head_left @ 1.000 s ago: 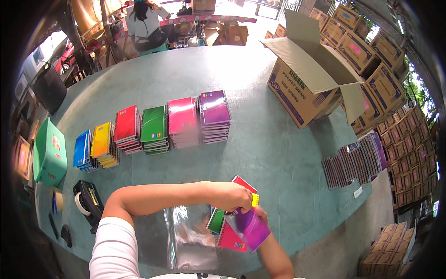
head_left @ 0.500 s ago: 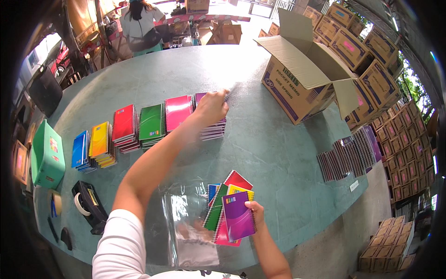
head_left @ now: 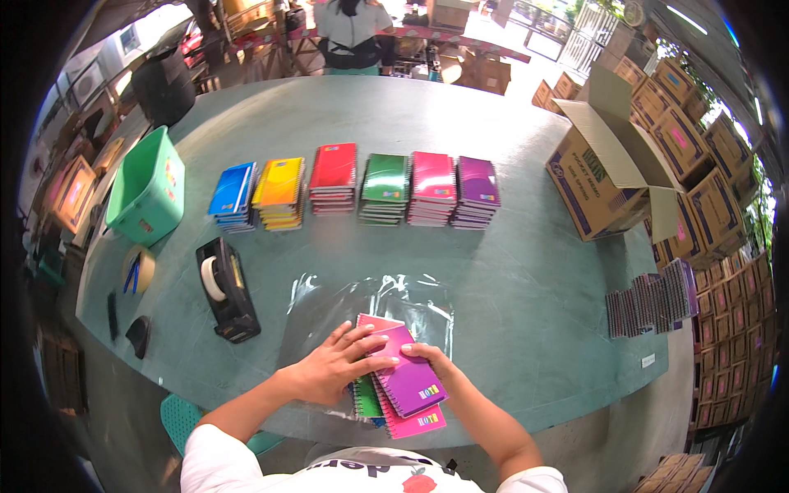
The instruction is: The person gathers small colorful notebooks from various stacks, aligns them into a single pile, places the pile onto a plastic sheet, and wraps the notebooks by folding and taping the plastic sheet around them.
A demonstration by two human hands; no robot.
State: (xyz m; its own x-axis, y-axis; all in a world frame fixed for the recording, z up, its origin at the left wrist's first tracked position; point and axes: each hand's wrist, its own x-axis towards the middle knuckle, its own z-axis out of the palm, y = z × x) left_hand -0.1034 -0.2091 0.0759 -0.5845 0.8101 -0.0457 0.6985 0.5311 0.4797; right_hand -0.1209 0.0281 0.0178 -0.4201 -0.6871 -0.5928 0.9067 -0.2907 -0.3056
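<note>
A loose bunch of spiral notebooks is between my hands near the table's front edge. On top lies a purple notebook (head_left: 408, 371); a pink notebook (head_left: 417, 424) and a green notebook (head_left: 366, 398) stick out beneath it. My right hand (head_left: 433, 361) grips the bunch at its right edge, thumb on the purple cover. Fingers spread, my left hand (head_left: 339, 361) rests against the left side and top of the bunch; its thumb is hidden. Under and beyond them lies a clear plastic bag (head_left: 320, 308). Farther off stand notebook stacks: blue (head_left: 233, 191), yellow (head_left: 280, 182), red (head_left: 333, 168), green (head_left: 385, 178), pink (head_left: 433, 177), purple (head_left: 477, 181).
A black tape dispenser (head_left: 233, 297) and a green bin (head_left: 154, 193) stand to the left. At the right are an open carton (head_left: 588, 177) and a row of notebooks on edge (head_left: 649, 304). Stacked cartons (head_left: 727, 329) rise beyond the table; a person (head_left: 352, 33) is across it.
My left hand has come back from the purple stack to the bunch. The bunch has turned, its purple cover's label now toward me. The view has swung left.
</note>
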